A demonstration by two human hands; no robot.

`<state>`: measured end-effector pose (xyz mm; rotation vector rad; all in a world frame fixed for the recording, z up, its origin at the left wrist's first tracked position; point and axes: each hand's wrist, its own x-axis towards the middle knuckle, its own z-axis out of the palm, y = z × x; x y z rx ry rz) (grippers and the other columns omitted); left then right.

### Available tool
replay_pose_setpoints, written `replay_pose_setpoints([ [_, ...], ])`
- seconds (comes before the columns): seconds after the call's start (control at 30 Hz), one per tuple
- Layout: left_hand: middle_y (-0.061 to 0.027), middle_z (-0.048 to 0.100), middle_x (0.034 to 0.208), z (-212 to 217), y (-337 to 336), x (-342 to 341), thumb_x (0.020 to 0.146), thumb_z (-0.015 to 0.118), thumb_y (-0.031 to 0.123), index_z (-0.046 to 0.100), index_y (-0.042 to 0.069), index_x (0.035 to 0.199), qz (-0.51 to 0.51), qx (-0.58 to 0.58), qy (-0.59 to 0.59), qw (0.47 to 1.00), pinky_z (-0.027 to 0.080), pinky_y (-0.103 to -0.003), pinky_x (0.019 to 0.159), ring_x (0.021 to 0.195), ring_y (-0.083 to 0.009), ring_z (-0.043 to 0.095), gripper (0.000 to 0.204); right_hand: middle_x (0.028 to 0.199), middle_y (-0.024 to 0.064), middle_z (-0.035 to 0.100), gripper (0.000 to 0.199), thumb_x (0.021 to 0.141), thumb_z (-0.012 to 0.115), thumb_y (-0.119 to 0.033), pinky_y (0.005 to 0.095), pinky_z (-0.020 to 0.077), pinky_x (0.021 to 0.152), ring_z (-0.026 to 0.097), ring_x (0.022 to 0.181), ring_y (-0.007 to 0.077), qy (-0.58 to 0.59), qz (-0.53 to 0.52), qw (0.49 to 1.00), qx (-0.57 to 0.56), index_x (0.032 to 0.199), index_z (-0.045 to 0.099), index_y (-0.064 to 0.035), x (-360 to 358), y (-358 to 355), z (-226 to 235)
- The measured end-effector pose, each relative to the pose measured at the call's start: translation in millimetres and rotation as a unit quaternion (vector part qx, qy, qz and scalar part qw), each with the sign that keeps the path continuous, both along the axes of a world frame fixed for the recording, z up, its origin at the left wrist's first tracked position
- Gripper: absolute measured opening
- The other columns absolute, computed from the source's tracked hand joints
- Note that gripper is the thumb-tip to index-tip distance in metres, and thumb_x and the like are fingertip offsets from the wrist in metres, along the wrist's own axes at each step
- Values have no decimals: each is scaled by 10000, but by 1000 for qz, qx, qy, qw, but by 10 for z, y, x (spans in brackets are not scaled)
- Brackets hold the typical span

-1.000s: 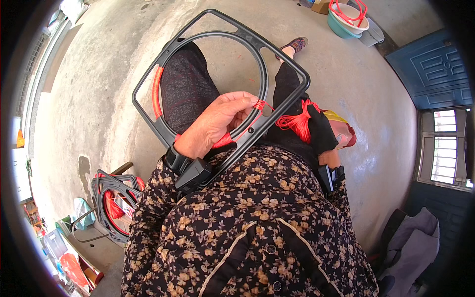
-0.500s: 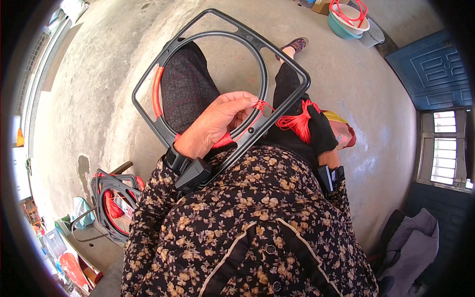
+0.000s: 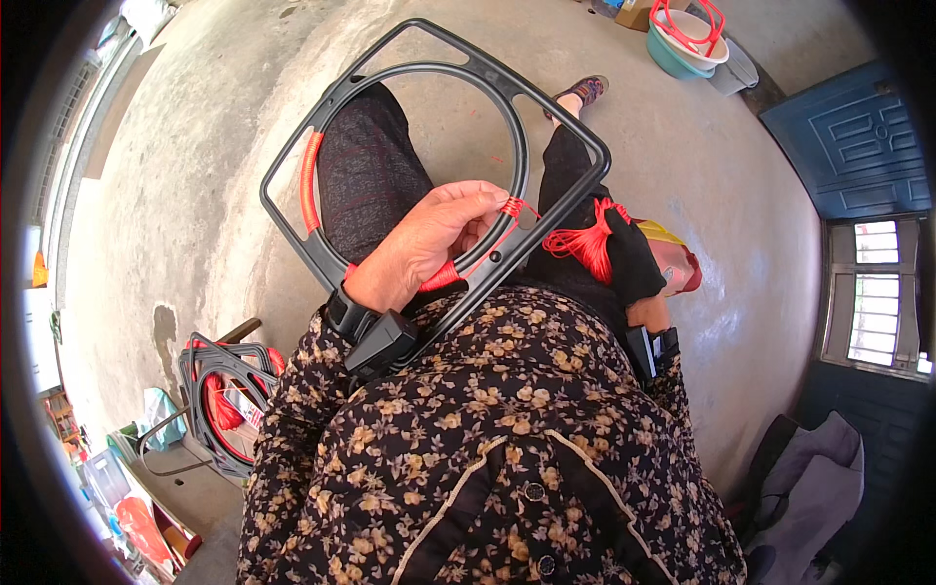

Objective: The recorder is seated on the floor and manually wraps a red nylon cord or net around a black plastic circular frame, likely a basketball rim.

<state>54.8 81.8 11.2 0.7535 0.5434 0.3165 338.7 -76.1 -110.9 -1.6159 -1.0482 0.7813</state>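
A black squarish plastic frame with a round inner ring (image 3: 485,66) lies tilted across my lap. Red cord (image 3: 310,180) is wound tightly around the ring's left side, with more turns at its lower edge. My left hand (image 3: 439,232), bare, pinches the red cord turns (image 3: 512,207) against the right side of the ring. A thin strand runs from there toward a loose hank of red cord (image 3: 587,246). My right hand (image 3: 636,261), in a black glove, is closed around that hank beside my right thigh. Its fingertips are mostly hidden.
More black frames (image 3: 222,390) with red cord are stacked at lower left. A red and yellow bag (image 3: 678,258) is beyond my right hand. Basins (image 3: 673,57) and a grey bucket (image 3: 736,73) stand at the far right, near a blue door (image 3: 848,136). Grey cloth (image 3: 814,487) lies lower right.
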Motion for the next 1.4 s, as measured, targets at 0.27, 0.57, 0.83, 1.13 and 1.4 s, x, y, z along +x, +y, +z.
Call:
replay_pose_setpoints([
  [0.27, 65, 525, 684, -1, 2, -13, 908, 602, 206, 634, 70, 888, -2, 3, 1, 1000, 467, -162, 556, 577, -17, 517, 141, 1151, 153, 594, 314, 918, 479, -100, 337, 433, 922, 560, 1059, 250, 81, -22, 996, -35, 1209, 547, -3, -67, -3, 142],
  [0.57, 30, 582, 679, -9, 0, 13, 922, 579, 187, 629, 47, 869, 9, -8, -10, 1000, 461, -162, 517, 560, -32, 552, 157, 1120, 125, 605, 309, 934, 485, -151, 318, 433, 908, 562, 1036, 212, 124, -30, 991, -45, 1189, 556, 9, -82, 9, 189],
  [0.83, 42, 568, 667, -15, 0, 18, 922, 578, 182, 634, 48, 884, 14, -9, -8, 1000, 457, -161, 517, 554, -26, 538, 150, 1093, 100, 616, 319, 949, 490, -196, 300, 432, 896, 563, 1016, 178, 144, -36, 988, -52, 1171, 564, 20, -117, 38, 233],
  [1.13, 52, 550, 660, -12, -3, 22, 921, 579, 187, 635, 56, 880, 15, -2, 13, 1000, 421, -155, 499, 535, -18, 507, 148, 1121, 93, 606, 347, 949, 499, -223, 294, 421, 917, 554, 1039, 168, 49, -28, 998, -13, 1182, 561, 26, -276, 1, 440],
  [1.4, 60, 543, 685, 50, -17, 0, 908, 604, 210, 639, 68, 892, 9, -5, 8, 1000, 470, -165, 556, 581, -22, 530, 147, 1177, 106, 587, 358, 952, 494, -222, 302, 408, 947, 534, 1086, 169, 34, -16, 999, -22, 1200, 552, 30, -199, -4, 342],
])
